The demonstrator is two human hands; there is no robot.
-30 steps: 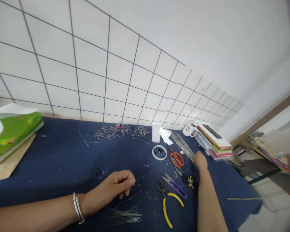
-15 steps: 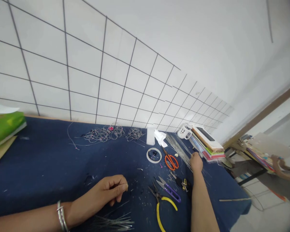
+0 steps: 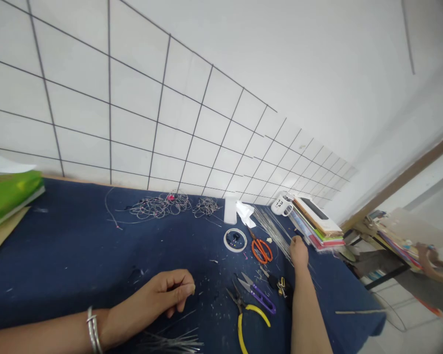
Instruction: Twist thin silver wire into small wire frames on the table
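Note:
My left hand (image 3: 170,295) is held above the blue cloth with its fingers curled and the thumb pressed to the index finger; whatever is in that pinch is too small to make out. Below it lies a bundle of cut thin wires (image 3: 180,341). Further off to the right, my right hand (image 3: 299,251) is closed at the near end of a spread of long straight wires (image 3: 275,231), its fingertips partly hidden. Between the hands lie yellow-handled pliers (image 3: 259,314), purple thread snips (image 3: 260,296) and orange-handled scissors (image 3: 260,250).
A white ring-shaped dish (image 3: 226,241) holds small beads. Tangled wire loops (image 3: 155,206) lie by the gridded wall, near white tissue (image 3: 245,212). A mug (image 3: 281,205) stands beside stacked books (image 3: 319,221). A green packet (image 3: 11,196) is far left. Another person's hand (image 3: 426,255) shows at right.
The view has shifted slightly. Both hands keep nearly the same pose and place, with the right hand still at the long wires.

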